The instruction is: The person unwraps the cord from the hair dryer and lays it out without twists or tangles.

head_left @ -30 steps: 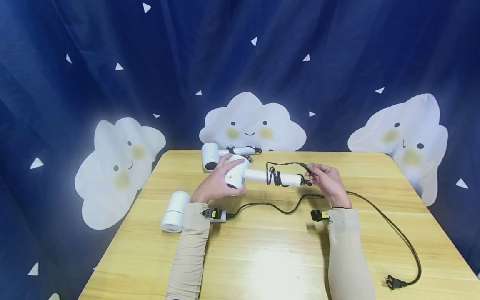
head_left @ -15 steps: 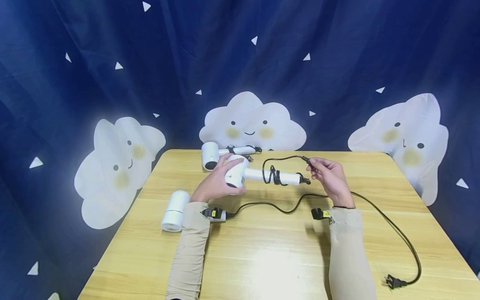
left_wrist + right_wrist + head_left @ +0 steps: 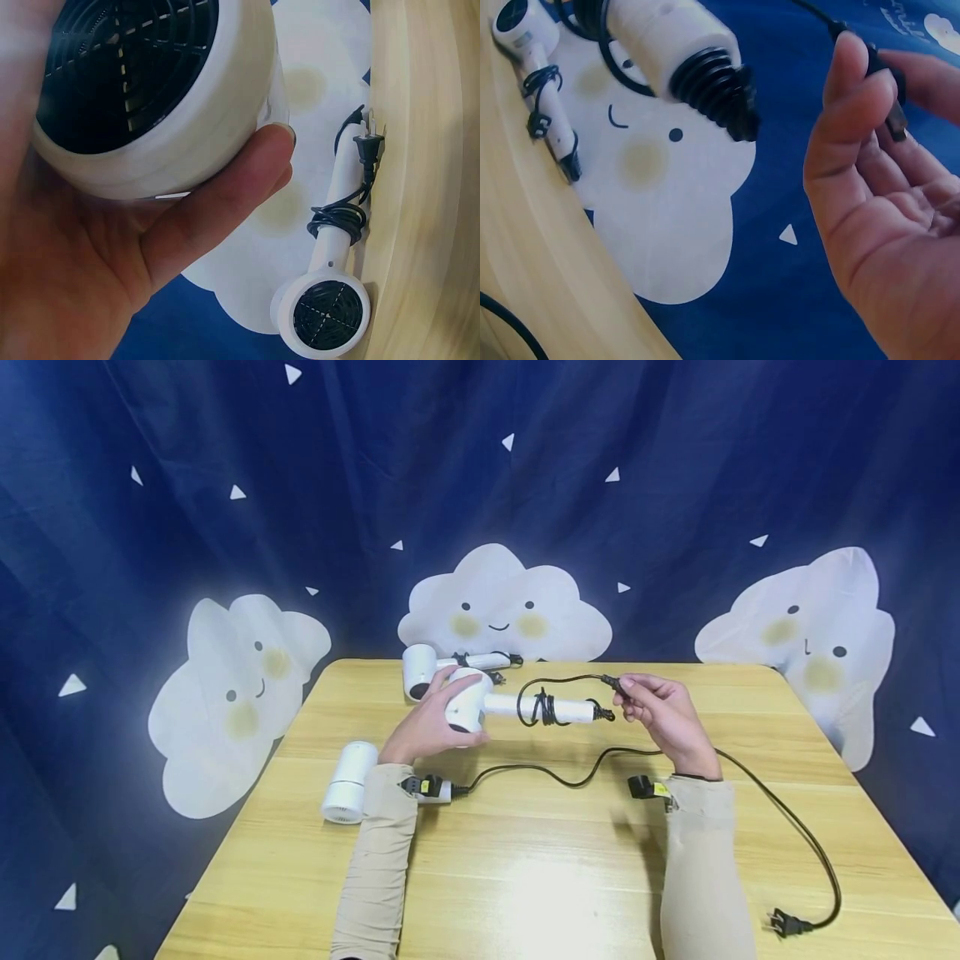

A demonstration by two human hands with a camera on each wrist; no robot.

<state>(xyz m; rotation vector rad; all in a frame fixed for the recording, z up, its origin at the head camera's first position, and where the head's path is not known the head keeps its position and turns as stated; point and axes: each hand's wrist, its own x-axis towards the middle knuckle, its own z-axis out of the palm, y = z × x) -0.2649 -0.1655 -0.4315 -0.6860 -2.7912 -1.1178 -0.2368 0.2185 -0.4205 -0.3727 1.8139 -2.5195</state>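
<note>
My left hand (image 3: 427,727) grips a white hair dryer (image 3: 467,700) round its head, holding it above the table with the handle pointing right. In the left wrist view, the black grille (image 3: 127,67) of this dryer faces the camera. A black cord (image 3: 550,710) is wound several times round the handle, and one length arcs from the coil to the right. Beyond the handle's end, my right hand (image 3: 670,720) pinches the cord's plug (image 3: 891,90) between thumb and fingers. The handle's black ribbed cord sleeve (image 3: 716,86) hangs apart from that hand.
A second white hair dryer (image 3: 420,672), its cord wrapped, lies at the table's back edge. Another white dryer (image 3: 351,781) lies at the left, partly behind my left forearm. Its unwound cord (image 3: 570,783) crosses the table (image 3: 540,868) to a plug (image 3: 789,924) near the right front.
My right hand has moved right and slightly up with the plug. The held hair dryer has shifted a little left, and the cord's free loop has widened.
</note>
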